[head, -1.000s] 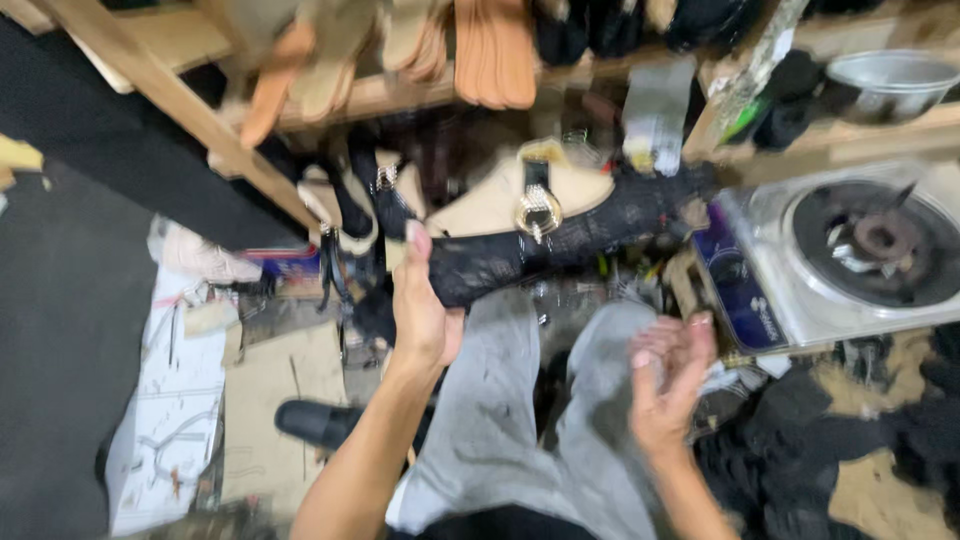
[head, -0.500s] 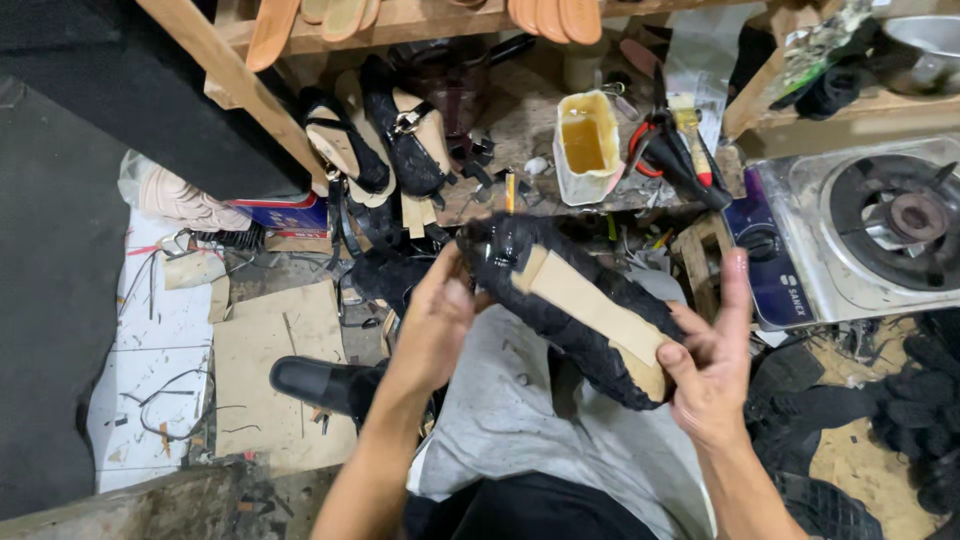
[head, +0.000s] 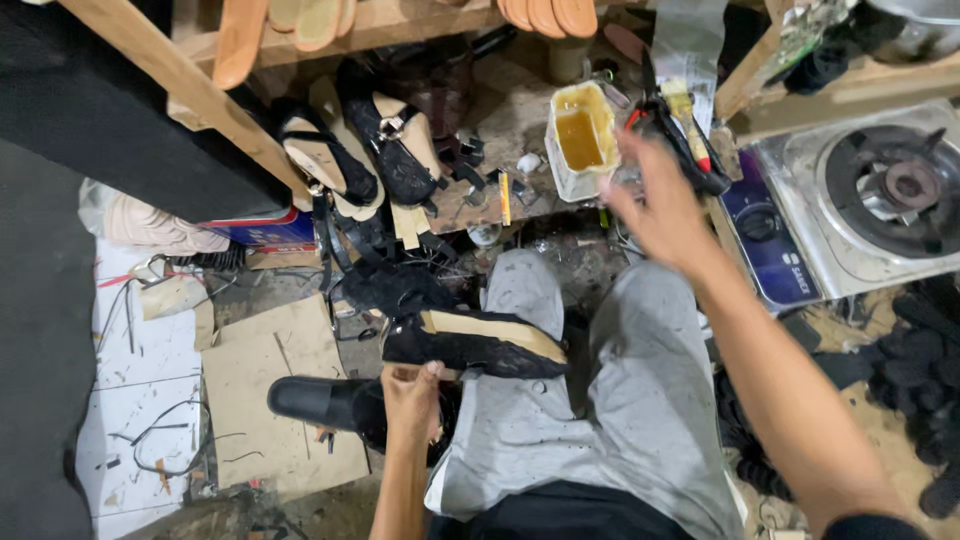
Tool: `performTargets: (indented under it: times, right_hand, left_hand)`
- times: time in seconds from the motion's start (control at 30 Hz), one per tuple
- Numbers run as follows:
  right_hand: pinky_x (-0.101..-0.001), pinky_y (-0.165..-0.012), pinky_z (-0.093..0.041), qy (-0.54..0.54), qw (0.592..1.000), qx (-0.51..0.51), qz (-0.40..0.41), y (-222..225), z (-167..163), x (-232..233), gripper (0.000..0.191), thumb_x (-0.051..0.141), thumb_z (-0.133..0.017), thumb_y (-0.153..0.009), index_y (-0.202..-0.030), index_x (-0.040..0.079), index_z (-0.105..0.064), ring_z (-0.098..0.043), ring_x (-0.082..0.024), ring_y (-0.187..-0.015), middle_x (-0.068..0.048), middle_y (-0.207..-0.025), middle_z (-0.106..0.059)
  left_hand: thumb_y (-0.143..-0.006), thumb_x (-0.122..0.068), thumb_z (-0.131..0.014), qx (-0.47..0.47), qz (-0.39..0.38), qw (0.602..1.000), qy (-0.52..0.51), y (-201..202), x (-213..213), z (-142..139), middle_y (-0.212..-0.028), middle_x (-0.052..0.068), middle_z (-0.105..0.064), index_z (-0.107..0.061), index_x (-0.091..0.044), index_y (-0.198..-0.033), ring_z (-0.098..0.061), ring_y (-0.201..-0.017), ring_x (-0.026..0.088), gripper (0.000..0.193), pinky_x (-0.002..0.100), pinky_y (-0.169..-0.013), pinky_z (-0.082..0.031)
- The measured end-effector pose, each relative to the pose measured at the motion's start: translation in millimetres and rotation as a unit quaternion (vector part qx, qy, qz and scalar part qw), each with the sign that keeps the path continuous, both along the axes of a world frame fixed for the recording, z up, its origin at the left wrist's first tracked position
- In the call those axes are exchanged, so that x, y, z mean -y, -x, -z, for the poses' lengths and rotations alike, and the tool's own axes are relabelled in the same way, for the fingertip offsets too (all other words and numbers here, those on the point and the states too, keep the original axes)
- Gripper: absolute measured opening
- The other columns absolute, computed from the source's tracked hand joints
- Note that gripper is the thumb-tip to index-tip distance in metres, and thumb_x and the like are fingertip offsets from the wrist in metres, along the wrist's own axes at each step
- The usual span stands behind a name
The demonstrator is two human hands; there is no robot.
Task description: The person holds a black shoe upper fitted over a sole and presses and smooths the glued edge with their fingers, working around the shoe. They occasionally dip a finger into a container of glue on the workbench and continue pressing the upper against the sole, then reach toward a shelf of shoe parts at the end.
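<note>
My left hand point(head: 412, 392) grips the heel end of a black lace shoe upper with a tan insole point(head: 470, 342), which lies sole-up across my left knee. My right hand point(head: 655, 205) is raised with fingers spread and holds nothing. It hovers just right of a cloudy plastic container of amber glue point(head: 582, 138) and close to a brush and black-handled tools point(head: 688, 135) on the low work surface. My legs are in grey trousers point(head: 600, 400).
Several black sandals on tan soles point(head: 360, 160) lie at the back left. A gas stove point(head: 880, 195) stands at the right. Cardboard point(head: 270, 390) and a black shoe point(head: 320, 400) lie on the floor. A wooden beam point(head: 190, 90) slants across the upper left.
My right hand let go of the shoe and reached up toward the glue container. My left hand lowered the shoe onto my knee.
</note>
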State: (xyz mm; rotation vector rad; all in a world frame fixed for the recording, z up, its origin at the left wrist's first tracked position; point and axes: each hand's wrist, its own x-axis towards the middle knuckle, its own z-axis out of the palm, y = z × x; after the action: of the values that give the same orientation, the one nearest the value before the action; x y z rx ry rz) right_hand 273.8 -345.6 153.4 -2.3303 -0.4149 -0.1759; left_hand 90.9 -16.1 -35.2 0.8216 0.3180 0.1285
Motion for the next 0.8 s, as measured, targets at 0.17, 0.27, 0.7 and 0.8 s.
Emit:
performTargets:
  times: [0.17,0.27,0.7,0.8]
  right_hand:
    - [-0.0576,-0.117,-0.024,0.246,0.968,0.039,-0.031,-84.3,2.1,-6.1,0.064,0.06,-0.041,-0.104,-0.129,0.011,-0.072,-0.017,-0.044,-0.152,-0.021,-0.169,-0.02]
    - [-0.0624,-0.111,-0.015,0.335,0.941,-0.007,-0.044,-110.0,5.3,-26.4,0.074,0.069,-0.036,-0.095,-0.117,0.013,-0.079,-0.001,-0.045,-0.153,-0.018,-0.171,-0.009]
    - [-0.0443,-0.114,-0.044,-0.006,0.996,0.011,-0.087,-11.9,-67.4,-7.2,0.062,0.046,-0.037,-0.115,-0.09,0.002,-0.073,-0.06,-0.031,-0.131,-0.014,-0.128,-0.072]
    - [-0.045,-0.128,-0.032,-0.238,0.962,0.037,-0.126,79.2,-89.4,-17.9,0.066,0.058,-0.035,-0.115,-0.116,0.0,-0.066,-0.048,-0.031,-0.144,-0.019,-0.15,-0.055]
  left_hand:
    - [-0.074,0.01,-0.079,-0.018,0.009,0.998,-0.054,23.5,-16.1,4.5,-0.109,0.011,-0.072,-0.063,0.005,-0.119,-0.069,-0.093,0.02,0.048,0.034,-0.086,-0.057]
    - [-0.071,0.015,-0.077,-0.011,0.04,0.996,-0.082,28.5,-23.5,0.2,-0.108,0.013,-0.075,-0.067,0.009,-0.116,-0.072,-0.094,0.021,0.047,0.034,-0.088,-0.058]
    - [-0.082,0.014,-0.067,0.146,0.001,0.931,-0.335,20.3,45.4,-112.6,-0.135,0.019,-0.067,-0.058,0.009,-0.135,-0.067,-0.119,0.024,0.054,0.036,-0.103,-0.054]
    - [-0.089,0.014,-0.066,0.262,-0.026,0.857,-0.443,7.9,64.5,-147.6,-0.141,0.023,-0.065,-0.059,0.003,-0.138,-0.064,-0.134,0.035,0.051,0.043,-0.118,-0.049]
